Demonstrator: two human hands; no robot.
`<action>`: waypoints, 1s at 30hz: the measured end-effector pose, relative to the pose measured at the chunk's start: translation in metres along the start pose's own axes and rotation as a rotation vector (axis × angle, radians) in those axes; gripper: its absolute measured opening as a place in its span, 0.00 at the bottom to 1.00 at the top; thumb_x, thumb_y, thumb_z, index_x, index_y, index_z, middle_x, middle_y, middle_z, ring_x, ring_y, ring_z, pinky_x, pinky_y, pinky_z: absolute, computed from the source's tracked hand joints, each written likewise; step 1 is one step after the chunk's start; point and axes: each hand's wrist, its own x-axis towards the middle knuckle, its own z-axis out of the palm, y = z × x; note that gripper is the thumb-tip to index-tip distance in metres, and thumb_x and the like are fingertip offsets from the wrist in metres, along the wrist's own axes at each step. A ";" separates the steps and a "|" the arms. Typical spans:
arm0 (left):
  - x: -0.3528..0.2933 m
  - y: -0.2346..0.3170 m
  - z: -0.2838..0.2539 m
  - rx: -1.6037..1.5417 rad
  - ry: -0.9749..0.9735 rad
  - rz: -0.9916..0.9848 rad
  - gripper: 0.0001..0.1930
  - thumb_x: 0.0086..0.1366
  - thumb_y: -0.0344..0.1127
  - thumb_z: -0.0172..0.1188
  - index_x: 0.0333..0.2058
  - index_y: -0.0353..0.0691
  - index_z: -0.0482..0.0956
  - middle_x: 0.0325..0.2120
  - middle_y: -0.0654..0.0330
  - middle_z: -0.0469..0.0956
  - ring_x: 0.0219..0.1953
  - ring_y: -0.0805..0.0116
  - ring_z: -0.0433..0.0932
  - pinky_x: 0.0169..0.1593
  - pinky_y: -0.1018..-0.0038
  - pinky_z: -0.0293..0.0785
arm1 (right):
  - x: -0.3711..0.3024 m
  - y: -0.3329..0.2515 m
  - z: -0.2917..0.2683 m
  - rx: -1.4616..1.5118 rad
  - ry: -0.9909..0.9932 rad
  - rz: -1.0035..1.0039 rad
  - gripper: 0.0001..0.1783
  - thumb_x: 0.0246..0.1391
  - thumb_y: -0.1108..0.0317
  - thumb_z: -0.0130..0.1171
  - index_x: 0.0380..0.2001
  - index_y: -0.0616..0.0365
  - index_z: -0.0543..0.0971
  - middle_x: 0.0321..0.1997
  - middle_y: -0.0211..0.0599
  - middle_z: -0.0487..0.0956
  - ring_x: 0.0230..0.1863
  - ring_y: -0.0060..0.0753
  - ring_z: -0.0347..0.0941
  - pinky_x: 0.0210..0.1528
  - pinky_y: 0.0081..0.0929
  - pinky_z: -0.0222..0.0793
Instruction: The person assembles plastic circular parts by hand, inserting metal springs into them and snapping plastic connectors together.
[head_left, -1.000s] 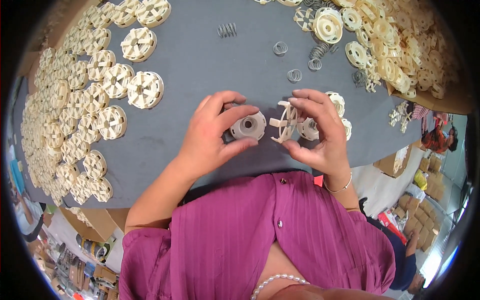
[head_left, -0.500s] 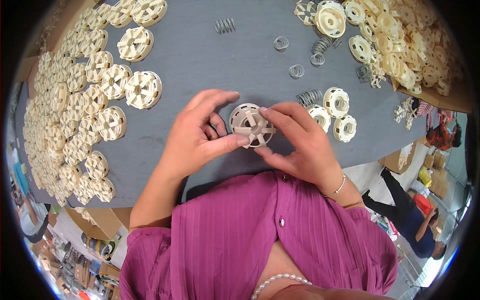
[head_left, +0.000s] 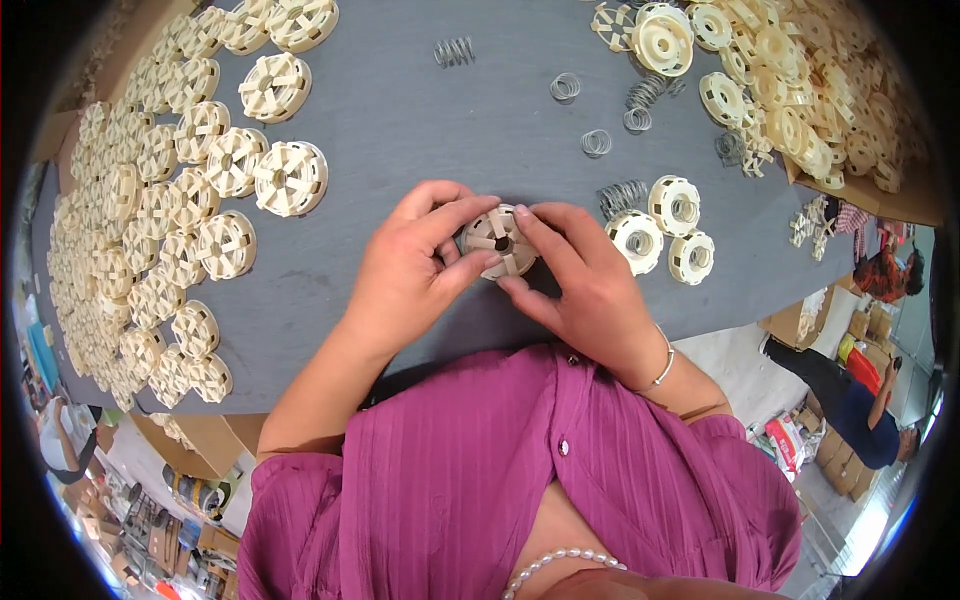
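Between my two hands is a round cream plastic part [head_left: 508, 262] with a spoked star piece on its face and a dark hole at the centre. My left hand [head_left: 415, 265] grips its left side, thumb and fingers at the rim. On the opposite side, my right hand [head_left: 585, 270] pinches it between thumb and fingers. Just right of that hand lie several cream rings with a coil spring inside, among them one ring [head_left: 636, 242] close to my knuckles. A loose coil spring [head_left: 622, 196] lies behind them, partly covered by the ring.
Many spoked round parts [head_left: 290, 179] cover the table's left side. At the far right rises a heap of cream rings [head_left: 790, 90]. Loose springs [head_left: 454, 52] are scattered on the grey table [head_left: 400, 120]. A person [head_left: 850, 410] is beyond the right edge, another [head_left: 65, 435] at lower left.
My left fingers have come down from above onto the part's rim, closing round it. The part has turned a little, and both hands sit closer together.
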 end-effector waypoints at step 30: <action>0.017 0.024 0.028 0.187 0.194 0.474 0.41 0.50 0.32 0.78 0.65 0.40 0.75 0.58 0.49 0.74 0.55 0.49 0.77 0.56 0.60 0.78 | 0.027 0.023 -0.059 0.530 -0.318 0.223 0.52 0.44 0.56 0.84 0.69 0.57 0.68 0.58 0.43 0.81 0.60 0.44 0.80 0.64 0.37 0.73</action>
